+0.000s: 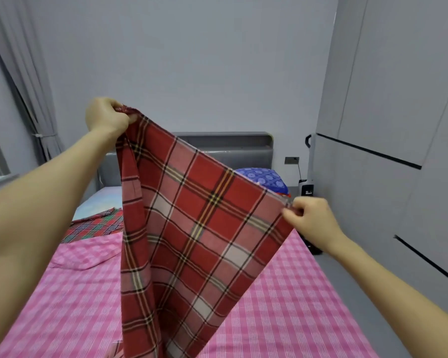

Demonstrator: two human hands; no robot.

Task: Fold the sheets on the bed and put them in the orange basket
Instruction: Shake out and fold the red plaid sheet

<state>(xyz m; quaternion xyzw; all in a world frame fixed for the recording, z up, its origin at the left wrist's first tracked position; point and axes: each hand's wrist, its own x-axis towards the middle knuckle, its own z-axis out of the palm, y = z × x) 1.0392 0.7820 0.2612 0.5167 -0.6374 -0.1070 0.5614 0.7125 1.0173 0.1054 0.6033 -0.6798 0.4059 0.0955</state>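
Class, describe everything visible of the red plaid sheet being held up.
The red plaid cloth sheet, lined in black, yellow and white, hangs in the air. The left hand pinches its higher corner, the right hand its lower one, so the top edge slopes. Its lower part falls in folds over the pink checked sheet.
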